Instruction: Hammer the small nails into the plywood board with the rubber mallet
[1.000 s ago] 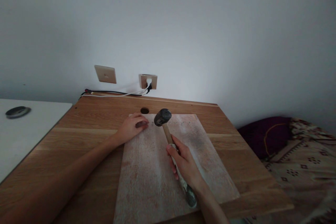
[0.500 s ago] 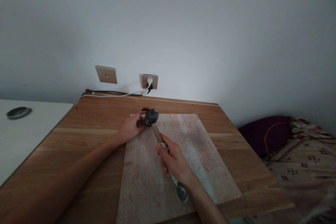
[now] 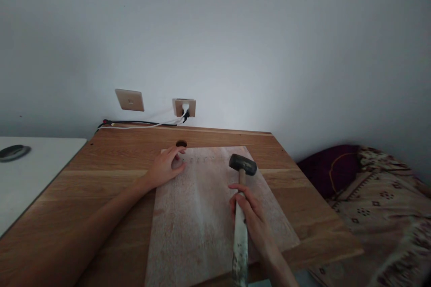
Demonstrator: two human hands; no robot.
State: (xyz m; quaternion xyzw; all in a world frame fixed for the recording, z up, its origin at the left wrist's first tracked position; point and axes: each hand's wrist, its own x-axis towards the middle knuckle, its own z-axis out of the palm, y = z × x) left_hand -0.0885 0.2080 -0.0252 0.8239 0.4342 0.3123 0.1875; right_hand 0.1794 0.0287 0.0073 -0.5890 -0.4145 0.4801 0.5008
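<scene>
A mallet [image 3: 240, 228] with a black head and a worn, paint-marked handle is in my right hand [image 3: 251, 210], its fingers wrapped round the grip. The mallet's head is raised over the right part of a pale wooden board [image 3: 191, 228]. At the board's far left corner rests my left hand [image 3: 164, 166], thumb and fingers apart. Close to those fingers, a row of small nails [image 3: 198, 159] runs along the board's far edge. The mallet's head may hide part of that row.
The board lies on a brown wooden desk [image 3: 111, 188] with a round cable hole [image 3: 181, 143]. Cables [image 3: 144, 123] run along the wall to a socket [image 3: 185, 107]. A white table [image 3: 37, 175] stands at the left; patterned bedding [image 3: 373, 215] lies at the right.
My right hand has swung the mallet away from my left hand, to the right. The left fingers are no longer behind its head. The view has shifted slightly.
</scene>
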